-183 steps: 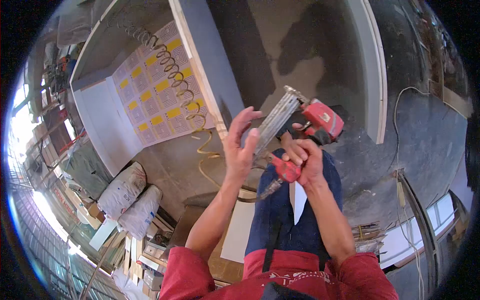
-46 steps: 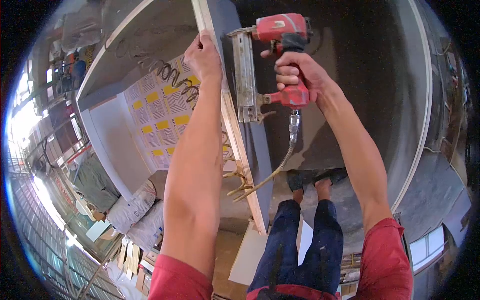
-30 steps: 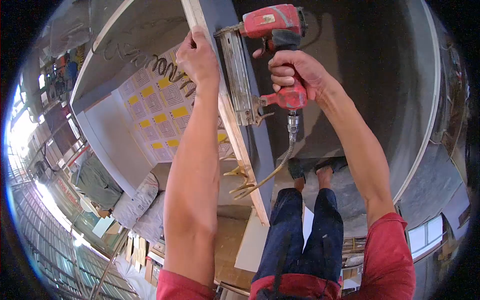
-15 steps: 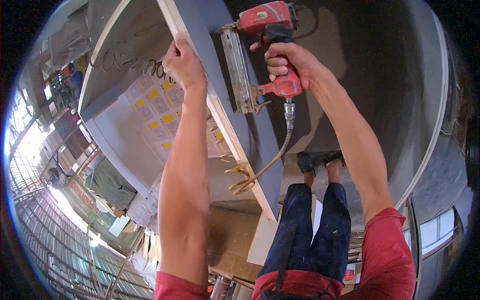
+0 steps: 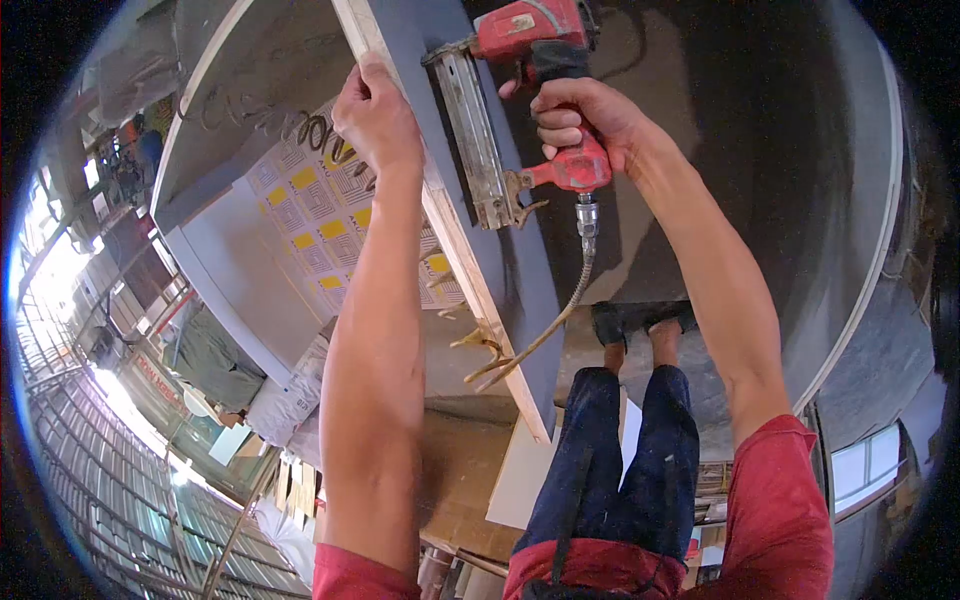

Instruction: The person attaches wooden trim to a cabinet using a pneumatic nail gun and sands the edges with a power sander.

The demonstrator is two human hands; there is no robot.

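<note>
A grey-faced panel (image 5: 535, 330) with a pale wooden edge strip (image 5: 465, 270) runs diagonally across the view. My left hand (image 5: 382, 125) is closed on this strip near its upper part, thumb lying over it. My right hand (image 5: 590, 120) is wrapped round the handle of a red nail gun (image 5: 525, 32). The gun's long metal magazine (image 5: 472, 140) lies over the grey face, its nose a short way right of the strip. From the handle's base a yellowish air hose (image 5: 545, 325) hangs and coils across the strip's lower part.
A large dark board (image 5: 780, 200) with a pale rim is on the right. Beyond the left hand are a yellow-and-white printed sheet (image 5: 310, 215) and a white curved panel (image 5: 225, 260). My legs (image 5: 640, 440) stand below. Metal roofing (image 5: 110, 480) shows at lower left.
The panel and my left hand on it have shifted slightly right in view. The nail gun's nose has come a little nearer the wooden strip. The hose's loops have swung.
</note>
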